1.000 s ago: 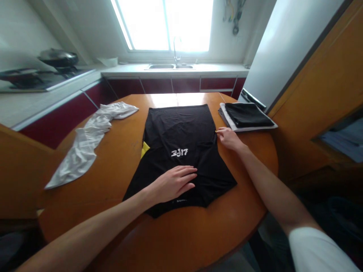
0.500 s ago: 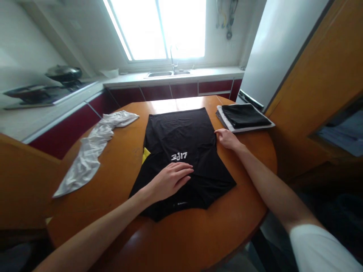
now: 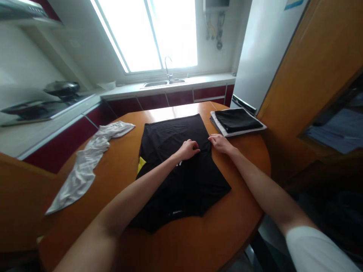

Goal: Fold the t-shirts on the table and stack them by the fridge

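A black T-shirt [image 3: 170, 136] lies spread on the wooden table, its neck and sleeves toward me and its hem at the far side. My right hand [image 3: 220, 143] pinches the shirt's right edge near the middle of its length. Over the shirt's centre, my left hand [image 3: 188, 150] has its fingers curled down and pinched at the cloth. The left forearm hides most of the white lettering and part of the left sleeve. A bit of yellow cloth [image 3: 141, 164] sticks out at the shirt's left edge.
A crumpled white garment [image 3: 90, 158] lies along the table's left side. Folded clothes [image 3: 238, 120], black on top, are stacked at the back right of the round-edged table [image 3: 227, 223]. Beyond are a counter with a sink [image 3: 155, 84], a stove with pans, and a fridge [image 3: 252, 56].
My left hand has moved forward from below the lettering to above it, and its fingers have curled in. My right hand stays at the shirt's right edge. The view has tilted up slightly.
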Available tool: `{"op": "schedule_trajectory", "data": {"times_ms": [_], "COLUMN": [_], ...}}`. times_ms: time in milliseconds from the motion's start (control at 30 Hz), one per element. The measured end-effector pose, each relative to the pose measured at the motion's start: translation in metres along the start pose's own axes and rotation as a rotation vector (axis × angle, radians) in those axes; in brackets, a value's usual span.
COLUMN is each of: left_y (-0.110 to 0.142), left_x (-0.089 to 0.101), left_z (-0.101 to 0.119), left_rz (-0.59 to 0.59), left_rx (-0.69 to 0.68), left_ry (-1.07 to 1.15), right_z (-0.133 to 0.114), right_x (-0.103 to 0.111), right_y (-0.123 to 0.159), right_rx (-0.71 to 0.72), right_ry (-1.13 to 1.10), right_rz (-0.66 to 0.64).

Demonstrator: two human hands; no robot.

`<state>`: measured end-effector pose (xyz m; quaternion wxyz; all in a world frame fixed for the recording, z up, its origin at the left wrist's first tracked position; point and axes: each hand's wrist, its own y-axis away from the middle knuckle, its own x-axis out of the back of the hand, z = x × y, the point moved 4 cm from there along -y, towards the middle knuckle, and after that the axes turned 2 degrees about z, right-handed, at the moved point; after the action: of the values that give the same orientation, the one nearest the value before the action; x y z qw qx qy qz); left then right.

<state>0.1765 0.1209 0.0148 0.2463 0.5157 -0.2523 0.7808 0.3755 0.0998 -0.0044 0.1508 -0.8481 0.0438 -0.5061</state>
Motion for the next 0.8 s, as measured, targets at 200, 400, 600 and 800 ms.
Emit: {"op": "schedule_trajectory", "data": {"times_ms": [200,400,600,800], "left_y": [-0.026,0.0,0.083,0.13], "left_x": [-0.005,0.008,0.017,0.008], "left_z": [0.001,0.019,0.076,0.092], "left_rz": [-0.075,0.056,0.054,-0.134], "left_rx": [0.007,-0.015,-0.429,-0.566], "left_ry": [-0.026,-0.138,0.004,-0.125], "right_z": [0.002,0.0,-0.014,-0.024], "right_x": [0.004,0.009,0.012,-0.013], "right_y": [-0.004,-0.003,0.0,0.004], "right_rx": [-0.029,-0.055,0.01,0.053], "right_ry": [-0.004,-0.057,-0.129,-0.043], "right_rz": [0.001,0.008,0.131,-0.126]}}
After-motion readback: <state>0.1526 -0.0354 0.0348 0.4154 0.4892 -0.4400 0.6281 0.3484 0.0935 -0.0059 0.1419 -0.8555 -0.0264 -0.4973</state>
